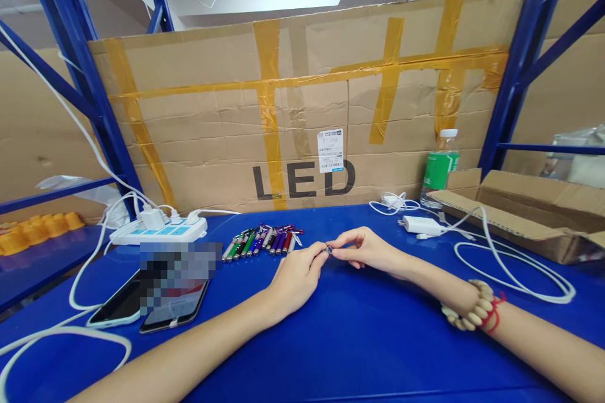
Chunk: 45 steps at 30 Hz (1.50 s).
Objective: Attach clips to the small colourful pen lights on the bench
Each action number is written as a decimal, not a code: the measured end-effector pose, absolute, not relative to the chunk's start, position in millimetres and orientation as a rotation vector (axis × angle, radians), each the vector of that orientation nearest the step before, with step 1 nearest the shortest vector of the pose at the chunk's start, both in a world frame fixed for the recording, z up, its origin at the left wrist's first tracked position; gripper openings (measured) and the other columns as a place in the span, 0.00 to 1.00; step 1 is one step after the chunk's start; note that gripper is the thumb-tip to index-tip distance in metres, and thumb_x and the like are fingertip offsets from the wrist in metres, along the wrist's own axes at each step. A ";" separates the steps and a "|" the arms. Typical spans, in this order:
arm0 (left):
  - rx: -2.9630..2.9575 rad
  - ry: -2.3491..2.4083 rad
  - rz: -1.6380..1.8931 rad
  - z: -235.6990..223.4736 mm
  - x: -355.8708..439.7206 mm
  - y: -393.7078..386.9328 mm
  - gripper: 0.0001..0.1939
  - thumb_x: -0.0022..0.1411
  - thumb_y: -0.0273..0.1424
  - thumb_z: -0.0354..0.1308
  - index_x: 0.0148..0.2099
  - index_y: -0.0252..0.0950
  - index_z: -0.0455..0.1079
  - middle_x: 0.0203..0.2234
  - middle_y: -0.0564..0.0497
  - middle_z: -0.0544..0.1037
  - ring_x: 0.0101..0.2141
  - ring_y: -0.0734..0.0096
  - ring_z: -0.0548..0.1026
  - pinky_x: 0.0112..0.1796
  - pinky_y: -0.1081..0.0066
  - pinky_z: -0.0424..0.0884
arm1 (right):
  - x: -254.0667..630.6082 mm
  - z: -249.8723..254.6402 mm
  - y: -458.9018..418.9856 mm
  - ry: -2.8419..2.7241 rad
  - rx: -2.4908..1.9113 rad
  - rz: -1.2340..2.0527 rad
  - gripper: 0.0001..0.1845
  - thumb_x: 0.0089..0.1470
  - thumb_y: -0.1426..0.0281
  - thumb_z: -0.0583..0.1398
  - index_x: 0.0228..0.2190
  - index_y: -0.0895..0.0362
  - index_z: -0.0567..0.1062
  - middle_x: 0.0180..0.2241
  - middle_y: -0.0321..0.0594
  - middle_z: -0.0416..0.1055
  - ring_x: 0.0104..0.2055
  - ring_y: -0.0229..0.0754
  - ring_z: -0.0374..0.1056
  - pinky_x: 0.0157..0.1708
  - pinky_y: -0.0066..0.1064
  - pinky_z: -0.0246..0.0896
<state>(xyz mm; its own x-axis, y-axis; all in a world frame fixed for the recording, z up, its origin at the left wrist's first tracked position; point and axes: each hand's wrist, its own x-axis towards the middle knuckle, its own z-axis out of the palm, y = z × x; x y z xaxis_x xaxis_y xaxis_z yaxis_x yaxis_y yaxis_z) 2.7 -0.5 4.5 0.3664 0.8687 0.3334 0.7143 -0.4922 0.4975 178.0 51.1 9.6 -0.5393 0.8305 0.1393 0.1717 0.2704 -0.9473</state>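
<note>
My left hand [293, 278] is closed, with its thumb and forefinger pinching a small dark metal ring-like piece [329, 250] above the blue table. From the other side, the thumb and forefinger of my right hand [367, 250] pinch the same piece, so the fingertips nearly meet. The piece is too small to name surely, and its rest is hidden by my left fingers. Just beyond my left hand lies a row of several small keychain flashlights [259, 241] in silver, green, purple, black and red, with metal clips at their far ends.
Two phones [177, 305] lie at the left near a white power strip [161, 231] with plugs and cables. On the right are a white charger [422, 225] with a looped cable, a green-labelled bottle [440, 170] and an open cardboard box [529, 220]. A taped cardboard wall [212, 138] stands behind.
</note>
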 end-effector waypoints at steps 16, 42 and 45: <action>2.389 1.409 0.814 4.1 3.2 -0.9 0.14 0.65 0.34 0.38 0.35 0.39 0.64 0.21 0.56 0.69 0.24 0.74 0.67 0.27 0.76 0.58 | 177.9 12.8 46.7 -1.894 -0.932 1.289 0.22 0.35 0.57 0.66 0.29 0.63 0.77 0.18 0.33 0.66 0.15 0.27 0.54 0.15 0.23 0.45; 2.392 1.412 0.832 5.3 3.5 -1.3 0.15 0.65 0.33 0.39 0.40 0.40 0.67 0.21 0.56 0.70 0.24 0.73 0.68 0.28 0.75 0.59 | 180.0 9.5 49.7 -1.926 -0.894 1.271 0.22 0.37 0.57 0.65 0.30 0.62 0.77 0.17 0.32 0.65 0.16 0.27 0.54 0.16 0.23 0.46; 2.398 1.419 0.826 5.6 3.6 -1.5 0.15 0.65 0.33 0.39 0.40 0.40 0.67 0.21 0.56 0.70 0.24 0.73 0.68 0.28 0.75 0.59 | 180.1 8.8 50.6 -1.931 -0.896 1.270 0.22 0.37 0.57 0.65 0.30 0.62 0.77 0.16 0.32 0.64 0.15 0.27 0.54 0.16 0.23 0.45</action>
